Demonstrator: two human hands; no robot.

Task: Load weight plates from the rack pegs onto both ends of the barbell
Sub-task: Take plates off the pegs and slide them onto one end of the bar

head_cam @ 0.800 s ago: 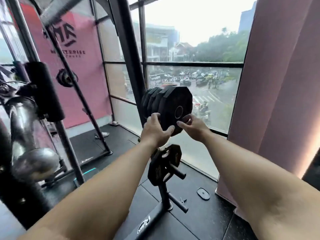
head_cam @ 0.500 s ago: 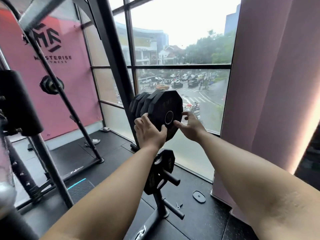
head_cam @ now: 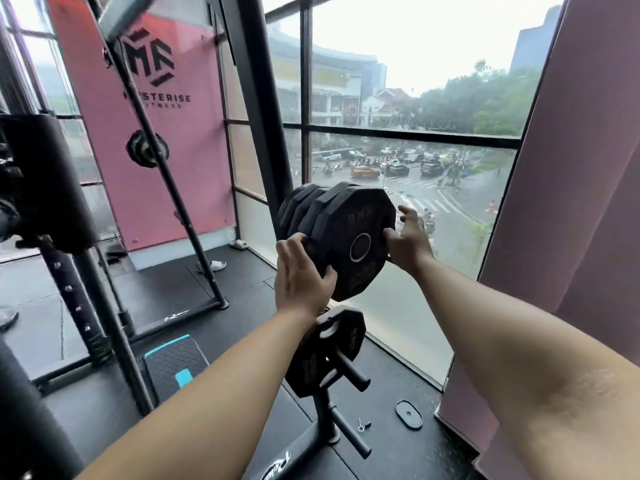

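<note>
**Item:** plate (head_cam: pixel 353 242), black and many-sided, foremost of the stack (head_cam: pixel 298 211) at the upper end of the rack (head_cam: pixel 323 414).

**Position:** touching or just clear of the stack. The top peg is hidden, so whether the bore has left it cannot be told.

**Hands:** left hand (head_cam: pixel 303 275) grips the lower-left rim, thumb on the face, fingers curled behind. Right hand (head_cam: pixel 408 240) holds the opposite rim, thumb on the face, fingers partly spread behind. The opposed holds probably share the weight and keep the disc square to the peg as it slides.

**Orientation:** on edge, face toward the person. A disc has no long axis of its own — the bore axis runs outward from the rack.

**Also on rack:** lower plate (head_cam: pixel 325 351) beneath, with a bare peg (head_cam: pixel 349 370) projecting beside it.

**Stage, judged:** plate at the point of removal, not yet carried to the barbell — which is not plainly in view.
</note>
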